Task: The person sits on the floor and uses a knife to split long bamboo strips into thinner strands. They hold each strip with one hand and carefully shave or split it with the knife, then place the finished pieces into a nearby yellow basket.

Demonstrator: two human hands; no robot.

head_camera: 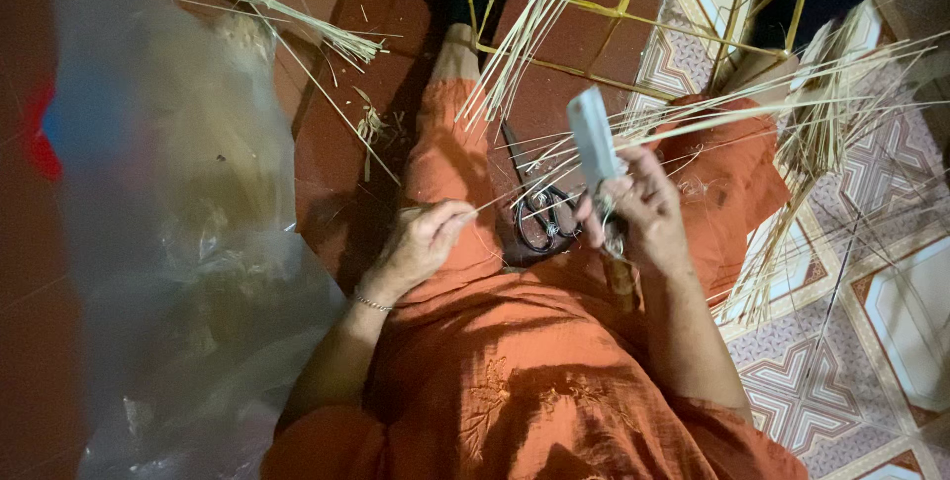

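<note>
Your left hand pinches one thin straw | the straw runs long-ways up and right — toward your right hand | that hand grips a flat grey blade | black scissors lie on your lap, between both hands.

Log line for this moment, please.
left hand: pinches thin straw strand | right hand: grips flat grey blade | scissors: on lap

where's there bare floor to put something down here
Bare red tile floor lies between the clear plastic bag and the orange-clothed leg. It is crowded around the black scissors, under the yellow wire frame, and right, where pale straw strips cover the patterned tiles.
</note>
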